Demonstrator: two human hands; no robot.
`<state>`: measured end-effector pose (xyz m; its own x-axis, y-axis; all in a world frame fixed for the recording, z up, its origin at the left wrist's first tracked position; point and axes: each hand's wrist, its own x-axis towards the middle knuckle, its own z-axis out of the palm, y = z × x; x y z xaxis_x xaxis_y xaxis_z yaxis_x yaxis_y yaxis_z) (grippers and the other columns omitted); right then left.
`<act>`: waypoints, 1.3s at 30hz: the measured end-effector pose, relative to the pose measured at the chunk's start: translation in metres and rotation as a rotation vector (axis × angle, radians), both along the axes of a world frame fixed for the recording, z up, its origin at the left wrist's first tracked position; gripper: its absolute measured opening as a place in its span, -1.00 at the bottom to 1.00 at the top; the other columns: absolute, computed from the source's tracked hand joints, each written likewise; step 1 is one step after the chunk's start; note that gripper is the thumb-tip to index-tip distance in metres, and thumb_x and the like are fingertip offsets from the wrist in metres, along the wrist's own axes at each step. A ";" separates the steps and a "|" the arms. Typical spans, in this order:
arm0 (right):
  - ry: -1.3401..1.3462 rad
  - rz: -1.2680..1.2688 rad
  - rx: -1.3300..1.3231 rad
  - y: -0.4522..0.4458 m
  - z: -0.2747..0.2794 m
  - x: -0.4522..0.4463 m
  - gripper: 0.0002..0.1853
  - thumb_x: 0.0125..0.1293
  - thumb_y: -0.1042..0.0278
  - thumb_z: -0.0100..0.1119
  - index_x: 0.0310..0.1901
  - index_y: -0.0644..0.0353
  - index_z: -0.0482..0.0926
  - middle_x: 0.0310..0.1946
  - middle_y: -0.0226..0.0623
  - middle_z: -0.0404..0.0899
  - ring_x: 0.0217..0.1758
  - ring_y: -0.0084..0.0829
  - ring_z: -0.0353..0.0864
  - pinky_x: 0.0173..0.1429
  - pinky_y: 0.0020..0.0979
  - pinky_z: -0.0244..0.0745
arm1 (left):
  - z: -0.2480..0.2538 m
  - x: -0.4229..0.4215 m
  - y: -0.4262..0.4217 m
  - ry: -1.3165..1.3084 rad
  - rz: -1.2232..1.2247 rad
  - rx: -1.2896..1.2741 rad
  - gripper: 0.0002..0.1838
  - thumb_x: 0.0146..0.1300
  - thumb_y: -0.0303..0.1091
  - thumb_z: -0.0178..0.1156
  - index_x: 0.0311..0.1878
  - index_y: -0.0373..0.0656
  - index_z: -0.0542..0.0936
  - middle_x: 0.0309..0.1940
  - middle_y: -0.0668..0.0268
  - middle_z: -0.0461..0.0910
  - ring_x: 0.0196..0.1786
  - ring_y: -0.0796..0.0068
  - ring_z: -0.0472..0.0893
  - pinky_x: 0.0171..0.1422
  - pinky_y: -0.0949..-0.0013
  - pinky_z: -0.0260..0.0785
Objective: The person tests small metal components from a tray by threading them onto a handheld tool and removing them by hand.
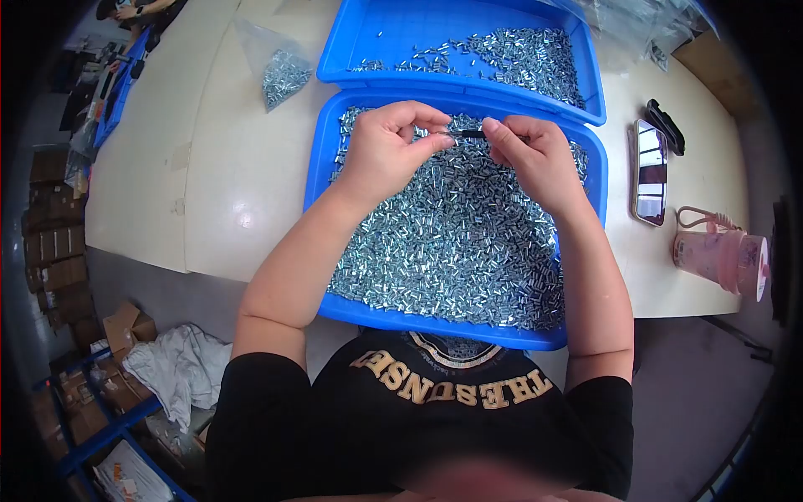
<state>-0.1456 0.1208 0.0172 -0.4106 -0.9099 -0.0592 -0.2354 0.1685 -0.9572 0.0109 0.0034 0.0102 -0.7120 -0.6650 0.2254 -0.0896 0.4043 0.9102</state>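
Above a blue bin (311, 180) filled with small silvery metal cylinders (452, 243), both my hands work close together. My right hand (535, 151) is closed around a thin black rod-like tool (473, 134), which points left. Thumb and fingertips of my left hand (393, 142) are pinched at the tool's left end. Whatever sits between those left fingertips is too small to make out. A second blue bin (410, 25) stands just behind, with more of the same cylinders (535, 58) heaped toward its right side.
A clear plastic bag of metal pieces (286, 77) lies left of the rear bin. On the right are a phone (650, 171), a black object (665, 125) and a pink cup (719, 258) on the table (226, 184). Plastic bags lie at the upper right. Another person is at the far upper left.
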 end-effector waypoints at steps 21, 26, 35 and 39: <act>-0.163 0.006 0.046 0.001 0.000 -0.005 -0.68 0.24 0.14 0.16 -0.50 0.24 0.54 -0.66 -0.52 0.43 -0.59 -0.74 0.32 -0.53 -0.64 0.18 | 0.010 -0.001 0.001 -0.070 -0.068 -0.156 -0.89 0.01 -0.39 0.31 -0.42 -0.21 0.63 -0.55 0.34 0.57 -0.60 0.61 0.39 -0.52 0.51 0.19; -0.150 -0.086 -0.161 0.001 0.000 -0.014 -0.83 0.18 0.33 0.22 -0.31 0.27 0.54 -0.53 -0.54 0.48 -0.47 -0.74 0.36 -0.37 -0.67 0.28 | 0.000 0.000 -0.005 -0.149 -0.054 -0.074 -0.77 0.19 -0.24 0.17 -0.28 -0.24 0.61 -0.51 0.31 0.57 -0.53 0.58 0.43 -0.46 0.47 0.25; -0.032 -0.061 -0.163 0.000 -0.003 -0.005 -0.83 0.16 0.37 0.23 -0.30 0.28 0.53 -0.44 -0.43 0.56 -0.35 -0.65 0.50 -0.25 -0.58 0.40 | -0.010 0.000 -0.012 0.149 -0.328 1.109 -0.61 0.29 -0.50 -0.15 0.18 -0.40 0.25 -0.05 0.10 0.43 -0.01 0.34 0.49 0.08 0.33 0.40; -0.011 -0.055 -0.148 0.000 0.000 -0.005 -0.83 0.15 0.37 0.24 -0.30 0.28 0.53 -0.43 -0.40 0.57 -0.35 -0.62 0.51 -0.22 -0.56 0.41 | -0.006 -0.001 -0.013 0.165 -0.318 1.127 -0.63 0.32 -0.47 -0.14 0.16 -0.40 0.25 0.05 0.00 0.40 0.10 0.24 0.46 0.17 0.29 0.39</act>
